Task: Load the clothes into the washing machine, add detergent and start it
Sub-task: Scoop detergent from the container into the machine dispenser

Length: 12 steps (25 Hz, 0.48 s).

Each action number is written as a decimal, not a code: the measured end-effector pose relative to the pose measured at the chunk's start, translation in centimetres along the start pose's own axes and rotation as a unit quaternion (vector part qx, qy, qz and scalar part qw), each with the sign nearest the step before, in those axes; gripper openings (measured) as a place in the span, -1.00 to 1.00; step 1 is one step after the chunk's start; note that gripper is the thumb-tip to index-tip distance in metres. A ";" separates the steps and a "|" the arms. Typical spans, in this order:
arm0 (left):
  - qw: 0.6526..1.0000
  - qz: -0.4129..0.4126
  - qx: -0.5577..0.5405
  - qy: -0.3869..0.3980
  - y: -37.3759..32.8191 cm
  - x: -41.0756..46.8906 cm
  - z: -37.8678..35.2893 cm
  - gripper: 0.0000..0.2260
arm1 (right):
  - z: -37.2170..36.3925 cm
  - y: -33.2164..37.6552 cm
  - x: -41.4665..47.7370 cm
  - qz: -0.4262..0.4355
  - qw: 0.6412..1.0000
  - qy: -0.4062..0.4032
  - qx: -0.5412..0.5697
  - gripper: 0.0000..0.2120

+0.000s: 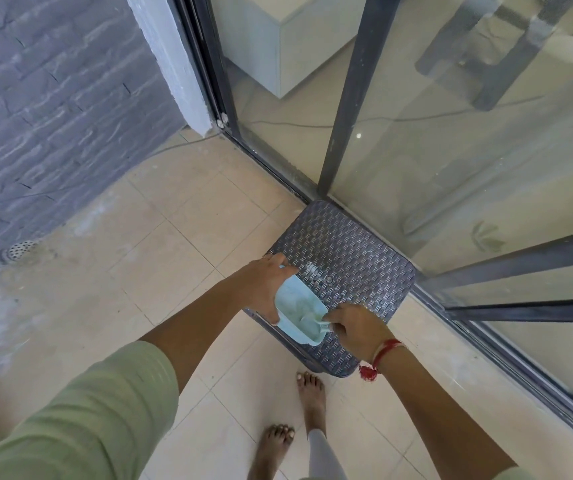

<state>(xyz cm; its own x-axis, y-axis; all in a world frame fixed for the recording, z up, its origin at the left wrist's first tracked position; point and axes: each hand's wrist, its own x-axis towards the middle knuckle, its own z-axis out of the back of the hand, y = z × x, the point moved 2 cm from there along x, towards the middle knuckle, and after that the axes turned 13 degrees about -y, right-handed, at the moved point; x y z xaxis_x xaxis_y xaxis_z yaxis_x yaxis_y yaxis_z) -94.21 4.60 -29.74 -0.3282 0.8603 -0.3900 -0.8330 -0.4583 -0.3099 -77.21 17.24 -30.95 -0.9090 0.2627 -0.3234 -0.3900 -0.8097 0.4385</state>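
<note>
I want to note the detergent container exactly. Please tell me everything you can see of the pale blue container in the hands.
The pale blue container looks like a smooth plastic tub, roughly rectangular with rounded corners, held tilted above the dark woven-pattern stool. The left hand grips its far side; the right hand holds a small matching scoop at its near end. Whether it touches the stool cannot be told.

Woven grey stool [347, 251] on tiled floor [181, 244]

Both arms outstretched downward, left hand [266, 289] fingers curled in a grip, right hand [356, 327] fingers pinched.
</note>
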 end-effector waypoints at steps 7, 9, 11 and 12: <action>0.996 -0.011 -0.022 -0.083 1.0 -0.9 -1.5 -0.08 | -1.3 -1.0 -0.2 -0.234 0.919 0.024 0.318 -0.85; 0.992 -0.019 -0.007 -0.122 1.5 -0.9 -2.5 -0.08 | -1.6 -1.3 -1.3 -0.306 0.866 0.001 0.395 -0.87; 0.989 -0.017 0.026 -0.142 2.0 -0.9 -3.8 -0.08 | -2.0 -1.5 -2.4 -0.335 0.831 -0.035 0.443 -0.86; 0.988 -0.006 0.043 -0.146 2.1 -0.9 -4.6 -0.08 | -2.2 -1.4 -2.9 -0.342 0.815 -0.056 0.465 -0.86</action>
<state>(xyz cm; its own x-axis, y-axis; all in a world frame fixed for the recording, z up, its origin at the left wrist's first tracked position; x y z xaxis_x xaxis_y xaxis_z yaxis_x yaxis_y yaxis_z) -93.61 1.83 -34.02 -0.4221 0.8991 -0.1161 -0.8681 -0.4378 -0.2339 -73.66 16.45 -32.47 -0.4201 0.5736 -0.7032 -0.7056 0.2808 0.6506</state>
